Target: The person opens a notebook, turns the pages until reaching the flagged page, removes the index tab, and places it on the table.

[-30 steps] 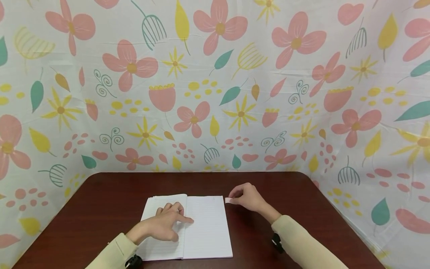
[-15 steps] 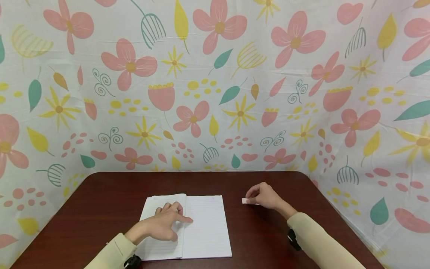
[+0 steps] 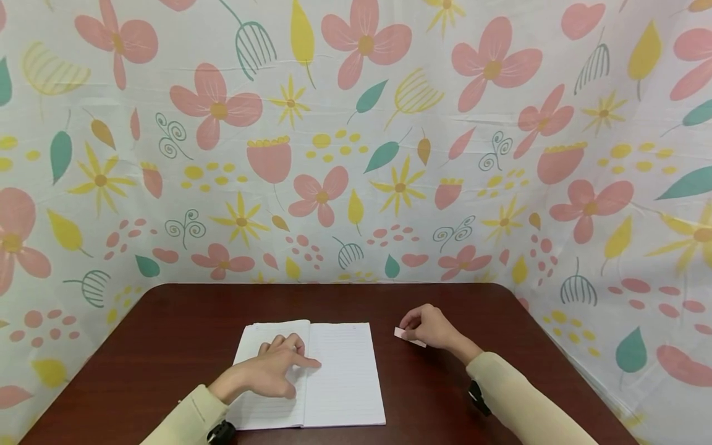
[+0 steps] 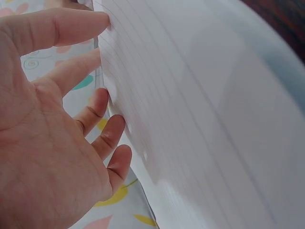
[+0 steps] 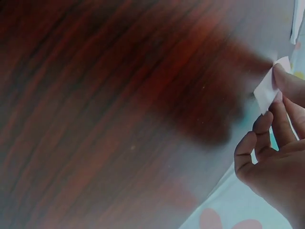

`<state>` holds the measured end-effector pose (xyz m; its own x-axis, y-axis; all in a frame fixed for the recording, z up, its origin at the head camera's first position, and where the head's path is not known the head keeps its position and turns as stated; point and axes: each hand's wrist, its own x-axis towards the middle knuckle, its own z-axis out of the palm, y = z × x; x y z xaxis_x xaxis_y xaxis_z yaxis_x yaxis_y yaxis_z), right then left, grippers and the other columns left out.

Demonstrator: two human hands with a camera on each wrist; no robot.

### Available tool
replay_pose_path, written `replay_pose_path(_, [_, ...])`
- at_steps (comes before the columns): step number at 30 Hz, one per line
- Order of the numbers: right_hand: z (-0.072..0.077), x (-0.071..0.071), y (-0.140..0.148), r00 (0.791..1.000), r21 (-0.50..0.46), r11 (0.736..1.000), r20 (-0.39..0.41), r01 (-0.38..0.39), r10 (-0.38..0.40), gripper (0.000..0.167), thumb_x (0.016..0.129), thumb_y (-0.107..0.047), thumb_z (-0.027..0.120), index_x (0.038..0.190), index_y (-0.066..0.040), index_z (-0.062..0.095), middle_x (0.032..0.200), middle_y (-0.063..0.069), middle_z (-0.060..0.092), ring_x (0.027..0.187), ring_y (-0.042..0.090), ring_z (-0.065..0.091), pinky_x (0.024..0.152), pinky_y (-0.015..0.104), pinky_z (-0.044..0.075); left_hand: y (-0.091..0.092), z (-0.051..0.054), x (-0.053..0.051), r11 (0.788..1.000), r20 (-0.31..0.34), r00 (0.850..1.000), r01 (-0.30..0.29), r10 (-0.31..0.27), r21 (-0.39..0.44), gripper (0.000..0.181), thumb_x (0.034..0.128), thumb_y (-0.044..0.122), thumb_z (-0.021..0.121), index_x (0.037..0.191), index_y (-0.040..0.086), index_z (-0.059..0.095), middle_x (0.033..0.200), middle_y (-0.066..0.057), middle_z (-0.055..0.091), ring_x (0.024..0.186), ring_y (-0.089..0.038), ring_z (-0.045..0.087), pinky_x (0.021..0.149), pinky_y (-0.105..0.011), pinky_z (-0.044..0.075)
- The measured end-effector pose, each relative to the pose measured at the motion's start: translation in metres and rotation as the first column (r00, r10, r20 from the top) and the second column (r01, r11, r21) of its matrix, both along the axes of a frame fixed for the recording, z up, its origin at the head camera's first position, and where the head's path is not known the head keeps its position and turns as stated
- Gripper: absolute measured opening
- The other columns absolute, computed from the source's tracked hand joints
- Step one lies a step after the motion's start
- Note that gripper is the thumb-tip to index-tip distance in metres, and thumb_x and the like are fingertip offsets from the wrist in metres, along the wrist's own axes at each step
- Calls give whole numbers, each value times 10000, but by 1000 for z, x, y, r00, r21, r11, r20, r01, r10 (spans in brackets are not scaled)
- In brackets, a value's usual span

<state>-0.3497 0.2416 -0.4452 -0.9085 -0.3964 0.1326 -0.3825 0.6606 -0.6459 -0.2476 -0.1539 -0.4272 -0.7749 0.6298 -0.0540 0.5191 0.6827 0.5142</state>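
Note:
A lined notebook (image 3: 343, 383) lies spread out on the table in the head view. My left hand (image 3: 269, 371) rests on its left page, the index finger reaching past the fold onto the right page. In the left wrist view, fingertips (image 4: 116, 125) touch the ruled paper. To the right of the notebook, my right hand (image 3: 436, 329) pinches a small whitish strip, seemingly paper (image 5: 269, 90), between thumb and fingers. One end of the strip sticks out to the left of the fingertips, the other below them; its middle is hidden.
The dark reddish-brown wooden table (image 3: 194, 309) has rounded far corners. A white cloth with a flower and leaf print (image 3: 356, 154) hangs behind it and along both sides. A black band (image 3: 221, 432) shows at the left wrist.
My right hand first moved right with the strip, away from the notebook's edge, then slightly back left. The strip is now tilted, its right end lower. My left hand stays in place.

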Motion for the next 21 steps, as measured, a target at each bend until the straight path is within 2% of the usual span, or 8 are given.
replay_pose_path(8, [-1,-4,-1,998,31,998,-29,-55,56,76,904,-74,838,980,-80,830,885,-31,733,798,157,620,698,325,534,0,2,1,1000,2,1000,-3,3,4,694,695,39,744,1371,196,739,1087,54,353,938,-219,290,751,-429,223])
replay_pose_path(15, [-1,-6,-3,998,73,996,-39,-54,57,102,920,-131,838,1012,-89,844,922,-32,745,831,168,618,720,339,537,1,3,2,1000,-1,1000,-5,5,8,696,686,41,749,1363,202,745,1081,53,353,933,-212,288,748,-424,225])
replay_pose_path(21, [1,-5,-3,996,88,993,-37,-83,86,89,930,-133,829,1008,-96,852,954,-12,747,866,178,625,738,353,536,1,2,2,1000,-4,1000,-7,7,4,699,681,34,741,1361,197,747,1077,58,355,932,-211,293,747,-422,231])
